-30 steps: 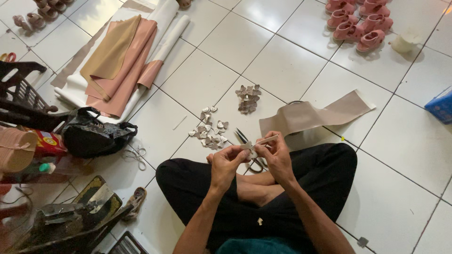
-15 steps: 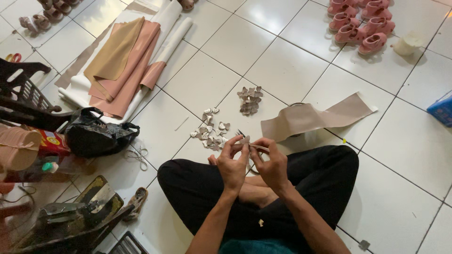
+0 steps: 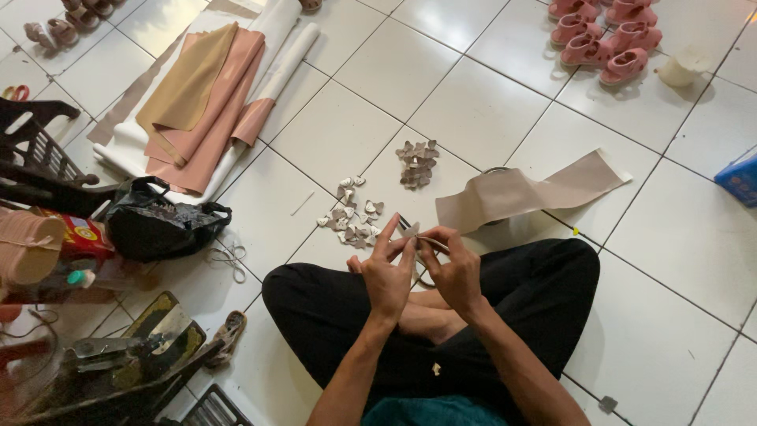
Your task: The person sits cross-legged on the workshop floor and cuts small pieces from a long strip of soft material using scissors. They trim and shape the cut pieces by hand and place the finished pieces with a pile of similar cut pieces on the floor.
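I sit cross-legged in black trousers on a white tiled floor. My left hand pinches a small tan heart-shaped cut piece between its raised fingertips. My right hand is right beside it and grips a thin stick-like tool whose tip meets the piece. Just beyond my hands lies a scatter of several similar small pieces. A second, darker heap of pieces lies further out.
A tan strip of material lies front right, partly over a round tin. Rolled pink and beige sheets lie at far left. A black bag, a black chair and clutter stand at left. Pink shoes, a white cup and a blue box are at right.
My hands have stayed together above my lap. The left fingers have straightened upward around the small piece, and the view has shifted slightly.
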